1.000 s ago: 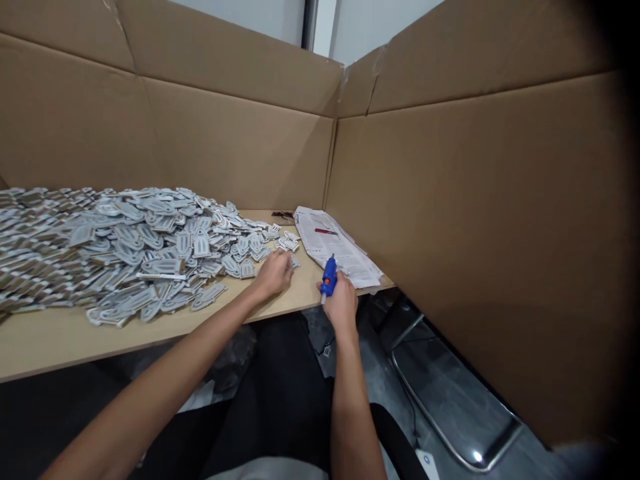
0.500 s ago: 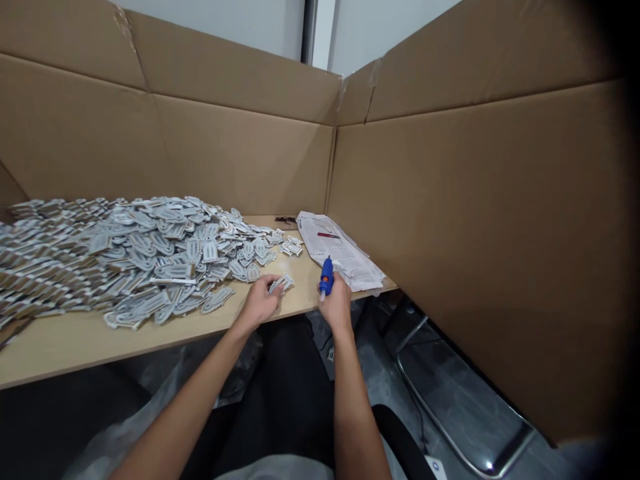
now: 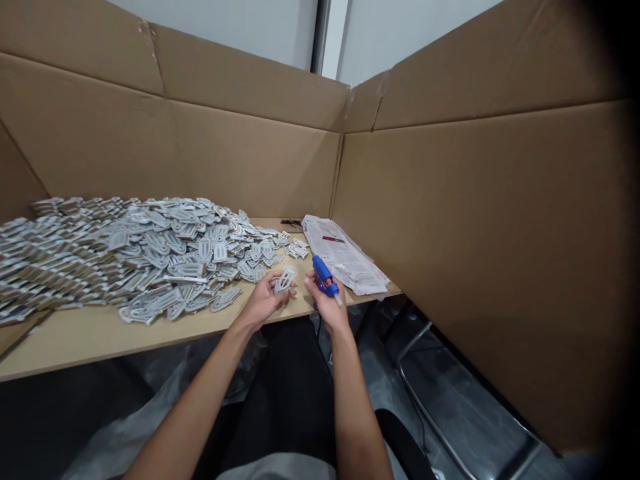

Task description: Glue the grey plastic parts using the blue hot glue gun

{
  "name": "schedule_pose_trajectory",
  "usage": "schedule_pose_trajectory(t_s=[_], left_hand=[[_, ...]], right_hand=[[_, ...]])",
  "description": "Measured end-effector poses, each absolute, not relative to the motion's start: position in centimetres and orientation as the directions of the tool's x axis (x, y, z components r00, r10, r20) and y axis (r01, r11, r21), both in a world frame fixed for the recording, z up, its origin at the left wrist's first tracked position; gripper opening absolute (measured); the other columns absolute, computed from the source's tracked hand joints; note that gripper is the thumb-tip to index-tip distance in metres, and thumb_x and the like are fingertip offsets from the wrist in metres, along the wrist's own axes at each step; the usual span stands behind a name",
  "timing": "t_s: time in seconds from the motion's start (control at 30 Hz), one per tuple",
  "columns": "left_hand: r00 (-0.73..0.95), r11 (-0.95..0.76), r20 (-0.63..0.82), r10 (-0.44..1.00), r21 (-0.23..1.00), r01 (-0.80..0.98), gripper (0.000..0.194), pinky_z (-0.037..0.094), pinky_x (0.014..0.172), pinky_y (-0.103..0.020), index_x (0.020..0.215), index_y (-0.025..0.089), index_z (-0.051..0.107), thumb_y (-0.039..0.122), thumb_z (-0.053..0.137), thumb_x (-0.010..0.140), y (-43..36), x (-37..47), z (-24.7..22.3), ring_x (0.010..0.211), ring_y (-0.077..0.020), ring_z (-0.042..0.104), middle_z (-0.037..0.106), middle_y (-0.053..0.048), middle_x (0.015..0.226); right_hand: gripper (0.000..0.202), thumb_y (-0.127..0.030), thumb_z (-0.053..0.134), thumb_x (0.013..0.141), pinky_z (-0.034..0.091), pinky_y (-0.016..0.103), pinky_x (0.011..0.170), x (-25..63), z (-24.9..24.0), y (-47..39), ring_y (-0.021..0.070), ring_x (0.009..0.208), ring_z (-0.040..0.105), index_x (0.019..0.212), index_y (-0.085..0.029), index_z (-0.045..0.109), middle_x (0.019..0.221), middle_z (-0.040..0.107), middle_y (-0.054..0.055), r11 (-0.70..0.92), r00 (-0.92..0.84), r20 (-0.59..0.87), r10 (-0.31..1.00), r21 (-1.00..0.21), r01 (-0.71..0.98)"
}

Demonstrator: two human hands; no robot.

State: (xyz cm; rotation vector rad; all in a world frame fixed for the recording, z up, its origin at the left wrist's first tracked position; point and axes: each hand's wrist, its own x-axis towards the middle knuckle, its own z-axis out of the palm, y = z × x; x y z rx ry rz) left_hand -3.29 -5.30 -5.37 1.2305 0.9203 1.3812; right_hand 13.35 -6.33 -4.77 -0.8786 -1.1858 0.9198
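The left hand (image 3: 264, 299) is gripping a flat grey cutout (image 3: 285, 280) just above the tabletop (image 3: 90, 333) edge; the right hand (image 3: 324, 303), just beside it, is clutching a blue plastic glue gun (image 3: 324, 275). A heap of cutouts (image 3: 130, 253) is lying left

The glue gun (image 3: 324, 275) in the right hand (image 3: 325, 303) is bright blue, with an orange patch by its pale nozzle. The cut-out piece (image 3: 285, 280) in the left hand (image 3: 264, 300) is light grey with white edges and slotted lines (the same pattern as the heap). That heap of pieces (image 3: 125, 257), at nine o'clock from the hands, is grey and white, tan along the stacked edges. The counter (image 3: 100, 333) is pale beige wood. At one o'clock, the paper sheets (image 3: 350, 263) are white with fine grey print, a red pen (image 3: 330, 239) on top. The cardboard walls (image 3: 475, 233) are plain brown.
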Motion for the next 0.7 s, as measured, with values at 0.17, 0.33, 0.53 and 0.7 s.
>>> schedule_pose_trajectory(t_s=[0.17,0.33,0.53,0.7], left_hand=[[0.091,-0.207,0.232,0.969,0.952,-0.225,0.064,0.049,0.064,-0.027,0.115,0.016,0.054,0.03,0.087,0.062,-5.5,-3.4,-5.5,0.074,-0.0173,0.069,0.074,-0.007,0.095],[0.194,-0.183,0.227,0.955,0.958,-0.219,0.057,0.035,0.047,-0.021,0.114,0.015,0.052,0.035,0.083,0.07,-5.8,-3.4,-5.5,0.047,-0.0067,0.048,0.067,0.0,0.075],[0.181,-0.195,0.233,0.955,0.959,-0.204,0.052,0.036,0.044,-0.021,0.11,0.017,0.053,0.034,0.081,0.07,-5.8,-3.3,-5.6,0.047,-0.0079,0.051,0.062,0.003,0.073],[0.17,-0.163,0.197,0.966,0.968,-0.193,0.052,0.036,0.042,-0.021,0.111,0.017,0.052,0.032,0.08,0.07,-5.9,-3.3,-5.4,0.046,-0.0076,0.051,0.061,0.003,0.074]], right_hand=[[0.041,-0.044,0.081,0.071,0.044,0.024,0.056,12.2,-4.9,-6.2,0.0128,0.065,0.058,0.1,-0.017,0.073,0.088,0.069,0.002,0.306,0.16,0.271,0.949,-0.914,-0.267],[0.037,-0.04,0.085,0.066,0.049,0.026,0.065,11.4,-4.9,-6.2,0.016,0.076,0.063,0.091,-0.017,0.072,0.089,0.071,0.003,0.328,0.208,0.275,0.939,-0.899,-0.291],[0.034,-0.042,0.082,0.071,0.053,0.029,0.062,10.5,-4.4,-6.7,0.0157,0.063,0.063,0.089,-0.018,0.067,0.075,0.068,0.001,0.341,0.168,0.306,0.937,-0.905,-0.254],[0.031,-0.042,0.076,0.077,0.055,0.028,0.063,10.2,-5.0,-6.4,0.0161,0.063,0.064,0.09,-0.017,0.063,0.075,0.066,0.001,0.393,0.109,0.379,0.919,-0.902,-0.178]])
